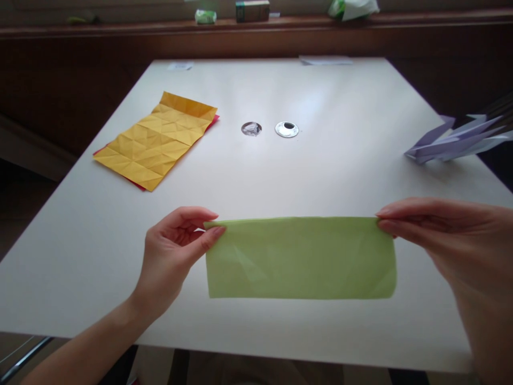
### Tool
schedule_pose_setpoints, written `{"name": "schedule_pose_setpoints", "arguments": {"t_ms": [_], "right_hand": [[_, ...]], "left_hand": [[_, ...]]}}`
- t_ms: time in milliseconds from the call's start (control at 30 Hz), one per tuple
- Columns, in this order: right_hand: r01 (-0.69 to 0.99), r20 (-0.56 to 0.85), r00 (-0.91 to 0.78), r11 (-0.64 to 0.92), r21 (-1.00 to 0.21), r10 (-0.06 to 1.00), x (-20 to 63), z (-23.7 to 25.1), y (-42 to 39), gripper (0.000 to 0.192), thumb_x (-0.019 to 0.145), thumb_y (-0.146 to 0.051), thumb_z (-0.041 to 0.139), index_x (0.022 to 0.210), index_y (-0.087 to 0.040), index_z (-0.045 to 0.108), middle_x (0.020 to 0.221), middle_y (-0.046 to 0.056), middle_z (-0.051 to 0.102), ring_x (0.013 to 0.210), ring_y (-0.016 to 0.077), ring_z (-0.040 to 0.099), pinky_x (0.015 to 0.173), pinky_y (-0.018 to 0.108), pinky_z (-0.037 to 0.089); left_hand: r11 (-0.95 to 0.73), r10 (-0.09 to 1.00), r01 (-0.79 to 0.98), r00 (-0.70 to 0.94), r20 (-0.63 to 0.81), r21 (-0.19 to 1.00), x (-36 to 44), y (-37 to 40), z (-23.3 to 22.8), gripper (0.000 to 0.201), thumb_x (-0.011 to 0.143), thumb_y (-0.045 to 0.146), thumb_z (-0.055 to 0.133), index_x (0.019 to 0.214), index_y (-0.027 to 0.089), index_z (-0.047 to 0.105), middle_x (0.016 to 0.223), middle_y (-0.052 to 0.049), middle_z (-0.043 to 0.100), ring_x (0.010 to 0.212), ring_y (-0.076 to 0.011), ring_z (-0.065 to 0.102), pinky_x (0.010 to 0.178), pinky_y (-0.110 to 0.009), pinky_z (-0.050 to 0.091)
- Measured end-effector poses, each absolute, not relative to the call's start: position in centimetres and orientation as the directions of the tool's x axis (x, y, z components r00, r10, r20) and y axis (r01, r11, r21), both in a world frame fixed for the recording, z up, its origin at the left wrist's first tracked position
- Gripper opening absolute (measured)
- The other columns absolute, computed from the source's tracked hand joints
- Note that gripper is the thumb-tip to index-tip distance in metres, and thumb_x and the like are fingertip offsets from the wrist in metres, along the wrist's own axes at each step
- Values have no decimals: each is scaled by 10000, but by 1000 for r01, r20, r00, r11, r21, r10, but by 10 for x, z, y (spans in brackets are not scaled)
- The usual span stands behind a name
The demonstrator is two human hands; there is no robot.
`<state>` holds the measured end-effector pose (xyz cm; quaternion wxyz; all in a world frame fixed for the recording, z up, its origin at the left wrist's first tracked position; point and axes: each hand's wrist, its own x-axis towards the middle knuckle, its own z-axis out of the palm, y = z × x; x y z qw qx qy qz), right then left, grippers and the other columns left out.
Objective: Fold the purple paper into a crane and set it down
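A sheet of light green paper (300, 259) hangs stretched between my two hands above the near half of the white table. Its long upper edge runs nearly level, and faint creases cross its face. My left hand (176, 251) pinches the upper left corner between thumb and fingers. At the upper right corner, my right hand (433, 227) grips the paper the same way. Whether the sheet touches the tabletop I cannot tell.
On the white table (320, 176), creased yellow paper (156, 141) overlies red paper (214, 122) at the left. Two round metallic pieces (286, 129) are near the middle. Folded purple paper (444, 141) stands at the right edge. A ledge behind holds a small box (252, 10).
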<state>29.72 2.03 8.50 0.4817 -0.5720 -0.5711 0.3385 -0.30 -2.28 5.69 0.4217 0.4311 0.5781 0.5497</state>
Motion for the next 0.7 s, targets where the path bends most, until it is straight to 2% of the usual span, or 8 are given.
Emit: {"name": "schedule_pose_setpoints", "arguments": {"t_ms": [333, 700], "right_hand": [[370, 174, 131, 115, -922, 976, 298, 84, 19, 174, 515, -234, 808, 661, -272, 722, 665, -18, 688, 611, 138, 619, 588, 264, 553], [348, 186, 122, 133, -928, 975, 296, 86, 19, 177, 528, -166, 777, 656, -277, 723, 655, -53, 694, 603, 76, 617, 596, 137, 533]], "left_hand": [[53, 958, 88, -285, -26, 995, -2, -24, 59, 184, 634, 257, 759, 764, 209, 639, 701, 23, 638, 624, -102, 603, 531, -180, 499], [34, 959, 37, -284, -22, 999, -2, -23, 58, 167, 637, 207, 759, 760, 216, 645, 692, 36, 629, 614, -82, 598, 525, -156, 483]]}}
